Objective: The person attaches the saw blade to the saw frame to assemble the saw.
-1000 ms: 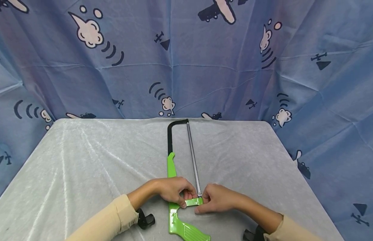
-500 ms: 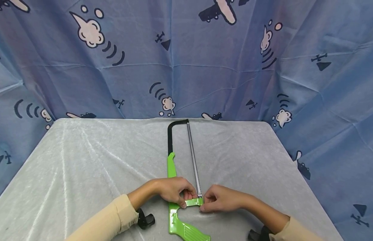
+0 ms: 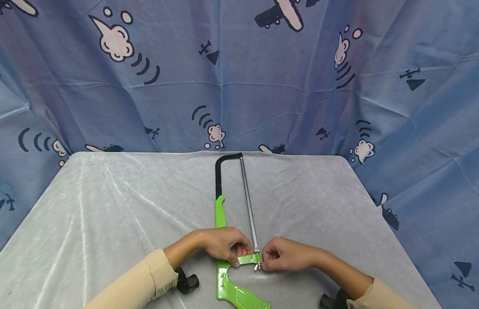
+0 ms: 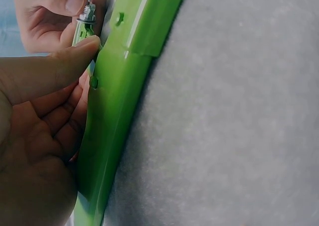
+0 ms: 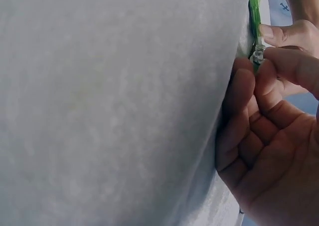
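Observation:
A hacksaw [image 3: 220,214] with a green handle and a black front bow lies on the table, its blade [image 3: 248,201] to the right. My left hand [image 3: 225,243] grips the short green arm of the frame near the blade's lower end; in the left wrist view its thumb [image 4: 75,56] presses on that arm. Below the arm's end a small silver wing nut [image 3: 257,266] shows. My right hand [image 3: 285,255] has its thumb and curled index finger at this wing nut, pinching it from the right. In the right wrist view the fingertips partly cover the nut [image 5: 258,55].
A grey plush cloth [image 3: 127,206] covers the table, with creases on the left. Behind the table's far edge hangs a blue curtain [image 3: 239,86] printed with planes and clouds. Black wrist camera mounts [image 3: 187,281] sit at both sleeves.
My right hand has shifted slightly right, and its thumb has drawn back from under the arm, so the wing nut now shows. The left hand and hacksaw have stayed in place.

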